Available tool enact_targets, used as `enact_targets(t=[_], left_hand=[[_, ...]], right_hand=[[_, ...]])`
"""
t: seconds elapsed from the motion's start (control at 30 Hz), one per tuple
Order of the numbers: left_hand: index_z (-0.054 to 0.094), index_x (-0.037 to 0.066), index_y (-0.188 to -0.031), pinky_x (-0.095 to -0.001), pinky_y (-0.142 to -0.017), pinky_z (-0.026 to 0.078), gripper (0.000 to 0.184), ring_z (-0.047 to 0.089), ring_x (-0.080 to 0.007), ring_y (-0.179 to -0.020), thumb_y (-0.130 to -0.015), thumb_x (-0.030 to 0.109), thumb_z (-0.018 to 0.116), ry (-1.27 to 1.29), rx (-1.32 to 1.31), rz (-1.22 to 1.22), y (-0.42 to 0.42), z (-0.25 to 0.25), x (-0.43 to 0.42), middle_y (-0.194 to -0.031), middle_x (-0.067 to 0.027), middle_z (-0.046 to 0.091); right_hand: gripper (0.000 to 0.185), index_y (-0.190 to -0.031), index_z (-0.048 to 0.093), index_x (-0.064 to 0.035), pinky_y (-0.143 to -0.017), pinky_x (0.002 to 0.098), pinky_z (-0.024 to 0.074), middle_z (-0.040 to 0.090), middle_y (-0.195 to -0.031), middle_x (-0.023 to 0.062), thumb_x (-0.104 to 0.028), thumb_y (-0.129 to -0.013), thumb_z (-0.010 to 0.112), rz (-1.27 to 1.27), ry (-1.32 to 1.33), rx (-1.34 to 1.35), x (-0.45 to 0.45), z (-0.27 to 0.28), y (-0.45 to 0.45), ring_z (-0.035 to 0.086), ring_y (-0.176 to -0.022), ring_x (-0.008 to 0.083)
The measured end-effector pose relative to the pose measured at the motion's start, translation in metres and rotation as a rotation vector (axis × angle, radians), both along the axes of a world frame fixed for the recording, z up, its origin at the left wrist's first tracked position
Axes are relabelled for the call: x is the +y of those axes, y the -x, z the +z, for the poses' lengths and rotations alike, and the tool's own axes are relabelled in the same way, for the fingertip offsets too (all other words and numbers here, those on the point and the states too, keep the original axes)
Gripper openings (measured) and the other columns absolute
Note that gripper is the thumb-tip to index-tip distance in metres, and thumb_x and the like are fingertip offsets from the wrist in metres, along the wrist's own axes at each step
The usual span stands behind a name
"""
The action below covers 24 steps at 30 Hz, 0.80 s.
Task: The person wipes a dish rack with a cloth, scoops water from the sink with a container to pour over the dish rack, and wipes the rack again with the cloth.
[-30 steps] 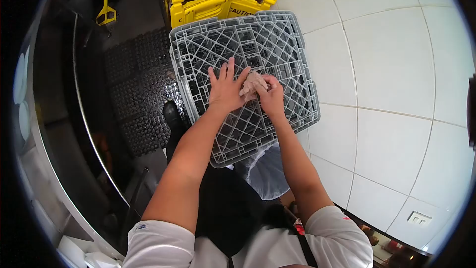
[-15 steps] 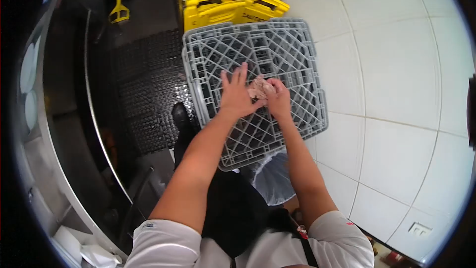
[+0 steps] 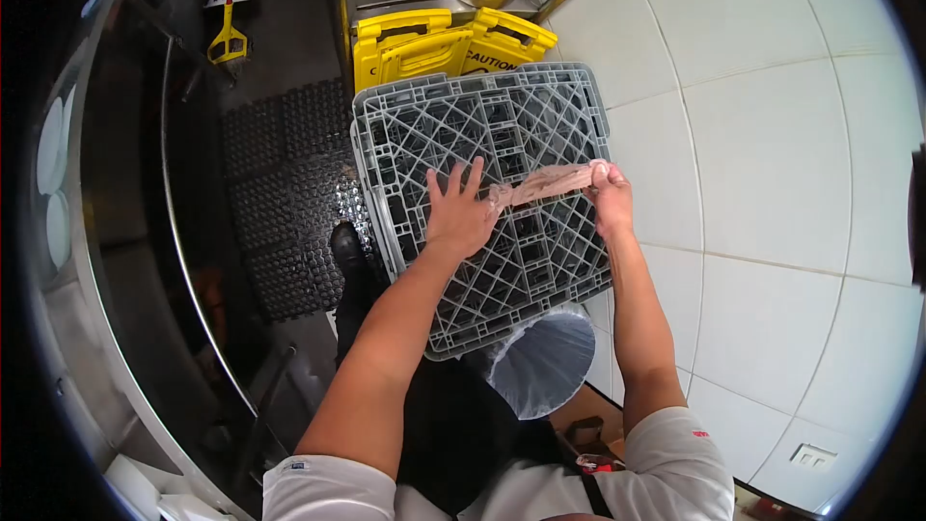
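Observation:
My left hand (image 3: pixel 459 213) is spread with fingers apart over the top grey plastic crate (image 3: pixel 487 323). At its thumb side lies the bunched end of a thin, crumpled, pinkish see-through sheet (image 3: pixel 552 183), and the thumb is mostly hidden there. I cannot tell whether the sheet is hooked on the thumb or only touching it. My right hand (image 3: pixel 611 199), near the crate's right edge, pinches the other end. Between both hands the sheet is stretched into a long strip above the lattice of the crate.
Yellow caution signs (image 3: pixel 415 50) stand behind the crate stack. A lined waste bin (image 3: pixel 545 362) is below its near edge. White wall tiles (image 3: pixel 762 154) rise on the right. A ribbed black mat (image 3: pixel 289 183) covers the floor at left, beside a metal rail (image 3: pixel 174 203).
My right hand has moved right, away from my left, drawing the crumpled pinkish sheet out into a strip. The left hand stays spread over the crate. The view has tilted slightly up.

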<state>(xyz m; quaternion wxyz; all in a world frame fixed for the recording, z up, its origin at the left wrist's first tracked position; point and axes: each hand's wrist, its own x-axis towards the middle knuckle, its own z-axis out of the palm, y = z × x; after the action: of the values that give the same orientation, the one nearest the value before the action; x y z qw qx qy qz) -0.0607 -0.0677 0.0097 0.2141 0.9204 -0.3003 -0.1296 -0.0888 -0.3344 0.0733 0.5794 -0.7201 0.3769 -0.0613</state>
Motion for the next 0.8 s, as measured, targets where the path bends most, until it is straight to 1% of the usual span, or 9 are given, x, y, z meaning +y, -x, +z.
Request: enact_targets(t=[0.13,0.23,0.27,0.37,0.47,0.53,0.6,0.73,0.8], left_hand=[[0.073,0.021,-0.124,-0.0720,-0.117,0.007,0.042,0.024,-0.0374,-0.149,-0.104,0.044,0.045,0.015,-0.030,0.016,0.001,-0.005,-0.001,-0.167,-0.0099,0.022],[0.071,0.023,-0.127,-0.0717,-0.117,0.008,0.041,0.024,-0.0368,-0.149,-0.104,0.044,0.045,0.016,-0.046,0.025,0.000,-0.005,-0.003,-0.167,-0.0097,0.021],[0.070,0.023,-0.129,-0.0718,-0.117,0.008,0.041,0.023,-0.0367,-0.149,-0.104,0.044,0.045,0.007,-0.039,0.024,-0.001,-0.004,-0.003,-0.167,-0.0097,0.020],[0.066,0.026,-0.135,-0.0719,-0.117,0.008,0.041,0.023,-0.0363,-0.149,-0.104,0.044,0.046,0.012,-0.032,0.020,-0.001,-0.006,-0.004,-0.168,-0.0098,0.018],[0.063,0.027,-0.139,-0.0718,-0.117,0.008,0.042,0.023,-0.0362,-0.150,-0.104,0.043,0.046,-0.002,-0.017,0.008,0.000,-0.004,-0.002,-0.168,-0.0101,0.018],[0.062,0.027,-0.139,-0.0717,-0.117,0.007,0.042,0.023,-0.0367,-0.150,-0.104,0.041,0.046,-0.049,0.001,-0.007,-0.002,-0.003,-0.004,-0.168,-0.0103,0.018],[0.062,0.026,-0.139,-0.0720,-0.117,0.007,0.042,0.024,-0.0373,-0.150,-0.104,0.040,0.046,-0.097,0.027,-0.023,-0.005,0.004,-0.005,-0.168,-0.0106,0.017],[0.051,0.038,-0.148,-0.0729,-0.117,0.006,0.045,0.024,-0.0388,-0.150,-0.104,0.040,0.045,-0.015,-0.015,-0.006,0.001,-0.001,-0.004,-0.168,-0.0110,0.017],[0.041,0.047,-0.152,-0.0732,-0.116,0.006,0.048,0.025,-0.0394,-0.149,-0.105,0.041,0.043,-0.060,-0.019,-0.011,-0.001,0.002,-0.005,-0.168,-0.0115,0.017]], right_hand=[[0.029,-0.116,0.057,-0.0076,-0.080,0.0398,0.0572,0.064,-0.113,0.0075,-0.031,-0.112,0.039,-0.083,-0.425,-0.094,0.005,-0.001,-0.004,0.065,-0.095,0.0198],[0.033,-0.115,0.056,-0.0088,-0.085,0.0437,0.0574,0.065,-0.113,0.0077,-0.034,-0.112,0.035,-0.198,-0.727,-0.203,-0.005,-0.035,0.004,0.066,-0.101,0.0231],[0.040,-0.117,0.057,-0.0086,-0.087,0.0459,0.0566,0.065,-0.114,0.0076,-0.043,-0.110,0.038,-0.264,-0.851,-0.254,-0.009,-0.044,0.006,0.066,-0.100,0.0250],[0.038,-0.118,0.057,-0.0082,-0.086,0.0454,0.0569,0.065,-0.114,0.0080,-0.042,-0.108,0.044,-0.109,-0.734,-0.076,0.035,-0.002,0.005,0.066,-0.102,0.0249],[0.024,-0.120,0.050,-0.0068,-0.094,0.0466,0.0565,0.063,-0.118,0.0128,-0.025,-0.106,0.045,0.164,-0.233,0.172,0.026,-0.043,0.023,0.066,-0.111,0.0275],[0.021,-0.121,0.049,-0.0054,-0.095,0.0435,0.0558,0.063,-0.116,0.0135,-0.017,-0.103,0.048,-0.016,-0.406,-0.083,0.015,-0.025,0.022,0.065,-0.114,0.0272],[0.019,-0.115,0.054,-0.0046,-0.094,0.0437,0.0549,0.064,-0.112,0.0103,-0.016,-0.100,0.055,-0.031,-0.697,-0.065,0.013,0.000,0.014,0.065,-0.108,0.0237],[0.019,-0.093,0.067,-0.0065,-0.076,0.0350,0.0497,0.064,-0.085,0.0001,-0.024,-0.094,0.073,0.432,-1.021,0.544,0.024,-0.036,0.060,0.061,-0.079,0.0158],[0.019,-0.096,0.068,-0.0075,-0.073,0.0336,0.0513,0.065,-0.090,0.0007,-0.023,-0.091,0.077,0.430,-0.856,0.602,0.030,-0.021,0.062,0.061,-0.077,0.0147]])
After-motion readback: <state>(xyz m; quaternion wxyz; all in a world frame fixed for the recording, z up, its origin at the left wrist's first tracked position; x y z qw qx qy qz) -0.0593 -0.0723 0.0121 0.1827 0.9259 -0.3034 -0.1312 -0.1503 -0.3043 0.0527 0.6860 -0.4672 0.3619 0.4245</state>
